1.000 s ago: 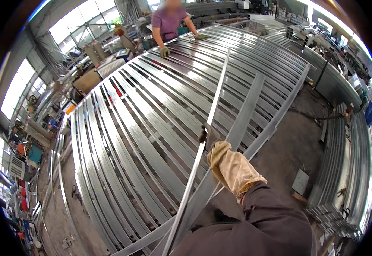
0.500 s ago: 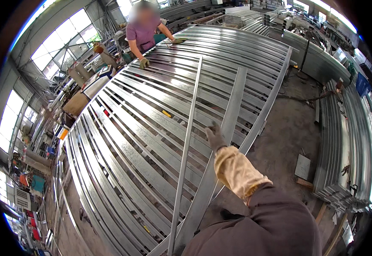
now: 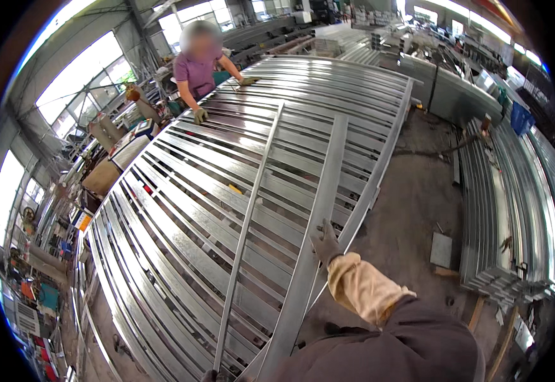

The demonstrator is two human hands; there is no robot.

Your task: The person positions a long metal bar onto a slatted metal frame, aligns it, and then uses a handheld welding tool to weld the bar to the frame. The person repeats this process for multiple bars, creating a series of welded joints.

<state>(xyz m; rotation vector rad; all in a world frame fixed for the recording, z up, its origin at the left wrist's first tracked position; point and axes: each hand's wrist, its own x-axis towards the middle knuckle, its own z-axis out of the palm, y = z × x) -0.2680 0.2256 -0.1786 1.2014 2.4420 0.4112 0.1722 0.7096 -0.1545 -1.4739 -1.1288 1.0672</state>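
Observation:
A large slatted frame of silvery metal (image 3: 194, 207) stretches out before me. Two loose pieces lie lengthwise across its slats: a narrow metal bar (image 3: 250, 210) and, to its right, a wider flat metal strip (image 3: 321, 213). My right hand (image 3: 326, 243), in a dark glove under a tan sleeve cover, rests at the right edge of the wide strip, fingers apart. At the bottom edge my gloved left hand (image 3: 214, 377) closes round the near end of the narrow bar; most of that hand is cut off.
Across the frame a gloved person in a purple shirt (image 3: 196, 73) leans over its far left edge. Stacked metal profiles (image 3: 497, 216) stand on the right. A small yellow object (image 3: 235, 189) shows among the slats. Machines and clutter line the left side.
My view has shifted, and the frame sits lower and further left. My right hand has come down onto the wide strip. My left hand has appeared at the narrow bar's near end.

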